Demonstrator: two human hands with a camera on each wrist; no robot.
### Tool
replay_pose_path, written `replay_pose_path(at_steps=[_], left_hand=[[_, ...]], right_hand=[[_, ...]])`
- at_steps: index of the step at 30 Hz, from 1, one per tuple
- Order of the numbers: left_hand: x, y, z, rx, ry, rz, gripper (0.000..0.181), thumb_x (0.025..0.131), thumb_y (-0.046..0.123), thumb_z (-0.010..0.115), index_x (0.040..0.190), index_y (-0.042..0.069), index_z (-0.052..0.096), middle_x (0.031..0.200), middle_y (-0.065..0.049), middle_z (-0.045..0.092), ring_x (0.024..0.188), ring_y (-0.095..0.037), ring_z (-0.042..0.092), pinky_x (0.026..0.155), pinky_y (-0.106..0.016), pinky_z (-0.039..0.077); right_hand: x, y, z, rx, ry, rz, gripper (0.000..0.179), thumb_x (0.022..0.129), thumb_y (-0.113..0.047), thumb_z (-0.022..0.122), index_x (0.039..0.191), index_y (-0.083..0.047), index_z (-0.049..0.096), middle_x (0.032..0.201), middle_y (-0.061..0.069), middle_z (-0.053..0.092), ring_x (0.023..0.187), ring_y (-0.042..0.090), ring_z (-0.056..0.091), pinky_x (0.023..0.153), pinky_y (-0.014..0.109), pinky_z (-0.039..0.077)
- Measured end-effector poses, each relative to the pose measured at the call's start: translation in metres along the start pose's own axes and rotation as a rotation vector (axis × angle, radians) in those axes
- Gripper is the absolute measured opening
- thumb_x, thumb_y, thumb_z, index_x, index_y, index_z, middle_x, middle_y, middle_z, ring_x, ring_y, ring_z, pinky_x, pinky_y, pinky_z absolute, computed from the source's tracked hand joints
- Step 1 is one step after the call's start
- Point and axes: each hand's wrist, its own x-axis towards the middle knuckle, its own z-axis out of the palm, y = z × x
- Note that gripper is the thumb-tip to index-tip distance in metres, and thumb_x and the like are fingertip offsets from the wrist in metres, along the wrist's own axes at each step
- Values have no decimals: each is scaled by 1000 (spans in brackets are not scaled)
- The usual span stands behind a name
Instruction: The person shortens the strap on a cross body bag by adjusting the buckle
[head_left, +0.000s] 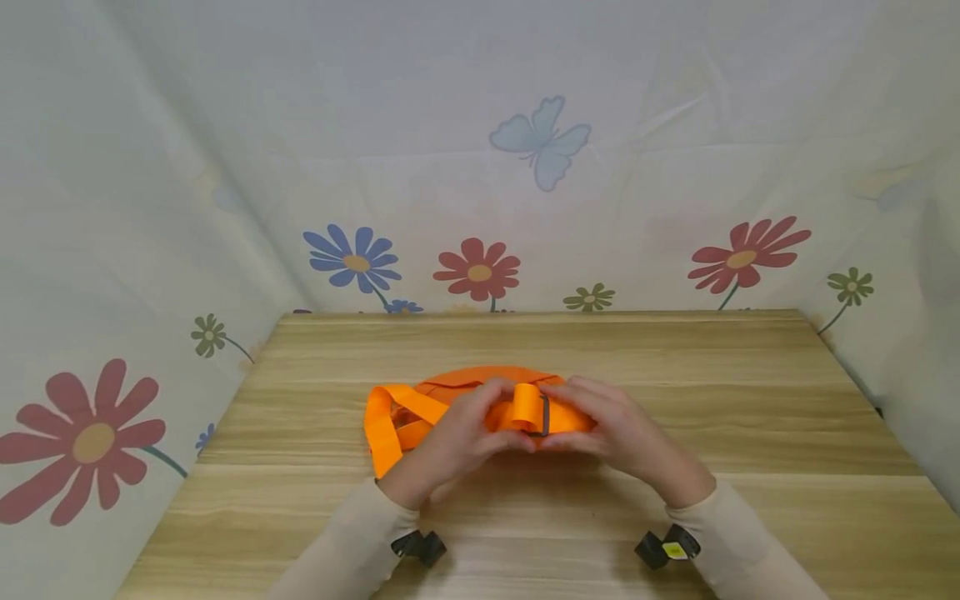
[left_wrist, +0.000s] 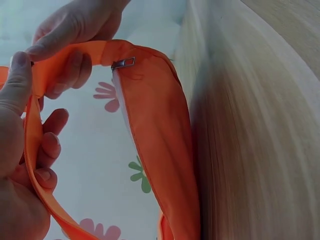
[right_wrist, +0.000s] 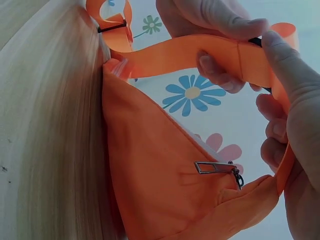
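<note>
An orange waist bag [head_left: 480,375] lies on the table, its body standing on edge in both wrist views. Its orange strap [head_left: 527,406] is lifted toward the person and looped up at a black slider buckle [head_left: 544,415]. My left hand [head_left: 476,429] pinches the strap on the buckle's left side, thumb and fingers on either face. From the right, my right hand [head_left: 611,417] grips the strap beside the same buckle. A metal zipper pull [right_wrist: 215,167] hangs at one end of the bag's zip. Parts of the buckle are hidden by the thumbs.
A wooden table [head_left: 712,367] carries the bag. To the left, a loose loop of strap [head_left: 384,433] stands up, and a second black slider [right_wrist: 112,26] shows on strap in the right wrist view. A white flower-printed curtain [head_left: 420,100] hangs behind and at the sides.
</note>
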Motion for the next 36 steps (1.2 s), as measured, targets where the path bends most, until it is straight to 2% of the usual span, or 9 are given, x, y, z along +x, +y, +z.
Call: replay_pose_path(at_steps=[3, 7, 9, 13, 17, 21, 24, 30, 36], left_hand=[[1, 2, 1, 1, 2, -21, 62, 84, 26, 91, 136, 14, 60, 129, 0, 72, 114, -17, 66, 108, -40, 58], [3, 5, 0, 9, -15, -38, 62, 84, 29, 91, 137, 15, 61, 128, 1, 72, 111, -17, 65, 105, -39, 59], [4, 6, -2, 16, -35, -29, 62, 85, 31, 90, 138, 16, 62, 128, 2, 72, 110, -16, 65, 103, -37, 59], [4, 5, -6, 69, -81, 11, 62, 88, 33, 89, 142, 17, 62, 132, 3, 71, 114, -16, 66, 106, -37, 59], [3, 3, -10, 156, -89, 43, 61, 91, 31, 88, 145, 15, 64, 140, 0, 71, 125, -19, 67, 113, -42, 56], [1, 1, -11, 185, -77, 42, 61, 91, 31, 87, 145, 14, 65, 143, -2, 71, 129, -21, 67, 115, -44, 55], [0, 1, -11, 185, -68, 42, 61, 91, 33, 87, 145, 15, 65, 143, -1, 71, 130, -22, 66, 115, -44, 55], [-1, 0, -13, 172, -51, 78, 56, 92, 35, 86, 143, 20, 68, 142, 4, 71, 129, -17, 67, 112, -40, 57], [-3, 1, -17, 157, -58, 52, 57, 93, 39, 85, 144, 22, 68, 142, 8, 71, 128, -15, 67, 111, -40, 57]], right_hand=[[0, 1, 2, -10, 30, -20, 67, 92, -57, 65, 131, -4, 73, 113, 8, 77, 95, 22, 72, 87, 33, 66], [0, 1, 2, -4, 46, -33, 67, 92, -58, 66, 129, -2, 73, 111, 9, 77, 94, 22, 72, 92, 18, 60], [0, 2, 2, 9, 45, -34, 64, 91, -55, 70, 127, -2, 74, 110, 9, 77, 93, 21, 72, 91, 17, 59], [-1, 3, 1, 23, 32, -14, 56, 91, -49, 77, 124, -3, 74, 110, 8, 77, 93, 21, 72, 84, 29, 65], [-2, 2, -1, 19, 6, 29, 52, 89, -40, 85, 125, -5, 75, 113, 7, 78, 97, 21, 74, 85, 39, 67], [-1, 1, -3, 10, -20, 50, 53, 80, -23, 96, 124, -4, 75, 114, 8, 79, 98, 22, 74, 86, 41, 67], [1, -1, -5, 2, -40, 66, 57, 74, -17, 99, 124, -4, 75, 113, 8, 79, 98, 21, 74, 86, 41, 67], [2, 0, -6, -10, -72, 78, 53, 75, -17, 99, 121, -5, 75, 113, 6, 78, 97, 19, 73, 87, 41, 67], [0, 5, -6, 3, -44, 35, 50, 76, -16, 99, 118, -4, 75, 110, 7, 78, 94, 18, 73, 84, 39, 67]])
